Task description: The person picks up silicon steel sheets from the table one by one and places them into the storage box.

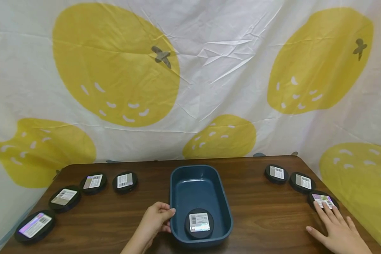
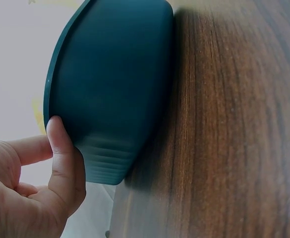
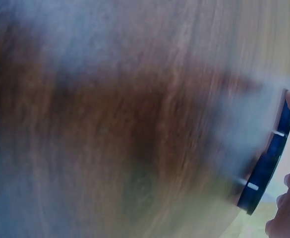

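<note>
My left hand [image 1: 156, 220] pinches the left rim of a dark blue rectangular tray [image 1: 225, 203], thumb on the edge and fingers against the outer wall. In the left wrist view, the tray [image 2: 115, 74] shows its side, with the left hand [image 2: 40, 183] at its rim. Inside the tray's near end lies a black round disc [image 1: 199, 223] with a printed label. My right hand [image 1: 339, 233] has its fingers spread, the tips over the nearest black disc [image 1: 312, 204] at the table's right; whether they press it I cannot tell. The right wrist view is blurred.
Two more labelled discs, a farther one [image 1: 276, 173] and a middle one [image 1: 302, 182], lie along the right side. Several like them, such as one black disc [image 1: 35, 226], curve along the left of the wooden table [image 1: 257, 218]. A lemon-print cloth [image 1: 209, 81] hangs behind.
</note>
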`<state>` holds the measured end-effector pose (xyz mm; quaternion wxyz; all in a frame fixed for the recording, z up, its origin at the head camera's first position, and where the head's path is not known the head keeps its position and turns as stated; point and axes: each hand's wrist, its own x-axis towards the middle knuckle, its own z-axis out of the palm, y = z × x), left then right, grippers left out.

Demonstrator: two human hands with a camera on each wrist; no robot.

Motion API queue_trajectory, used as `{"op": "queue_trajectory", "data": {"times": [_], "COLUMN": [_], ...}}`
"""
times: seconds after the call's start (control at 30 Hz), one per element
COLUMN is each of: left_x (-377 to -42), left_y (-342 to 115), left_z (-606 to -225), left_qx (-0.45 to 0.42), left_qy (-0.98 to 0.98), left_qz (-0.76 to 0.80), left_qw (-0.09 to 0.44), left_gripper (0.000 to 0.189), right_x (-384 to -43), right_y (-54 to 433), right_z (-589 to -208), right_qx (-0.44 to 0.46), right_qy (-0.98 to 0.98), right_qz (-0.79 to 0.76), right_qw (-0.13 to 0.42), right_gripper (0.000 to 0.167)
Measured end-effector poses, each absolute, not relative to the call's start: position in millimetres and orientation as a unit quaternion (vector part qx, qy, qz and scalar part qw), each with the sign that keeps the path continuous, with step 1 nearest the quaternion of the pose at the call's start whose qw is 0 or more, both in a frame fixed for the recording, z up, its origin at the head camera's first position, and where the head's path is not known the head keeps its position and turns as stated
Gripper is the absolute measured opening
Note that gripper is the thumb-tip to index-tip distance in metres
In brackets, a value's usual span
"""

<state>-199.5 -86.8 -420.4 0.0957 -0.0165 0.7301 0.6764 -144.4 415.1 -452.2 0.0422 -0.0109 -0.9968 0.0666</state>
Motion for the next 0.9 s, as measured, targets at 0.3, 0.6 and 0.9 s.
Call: {"op": "queue_trajectory", "data": {"times": [0.3,0.6,0.9], "left_x": [-200,-198,-199], "left_y": [-86,-87,-87], "left_z": [-418,-418,-417], "left_qx": [-0.013,-0.008,-0.007], "left_qy": [0.735,0.731,0.732], "left_qz": [0.672,0.675,0.674], "left_qw": [0.089,0.097,0.098], "left_gripper": [0.021,0.02,0.021], "right_x": [-150,-153,-160], "right_y": [425,431,435], "right_z": [-452,-452,-446], "right_qx": [-0.031,-0.044,-0.04], "right_qy": [-0.996,-0.995,-0.993], "right_qz": [0.07,0.077,0.089], "right_qw": [0.035,0.043,0.063], "right_gripper": [0.091,0.091,0.091]}}
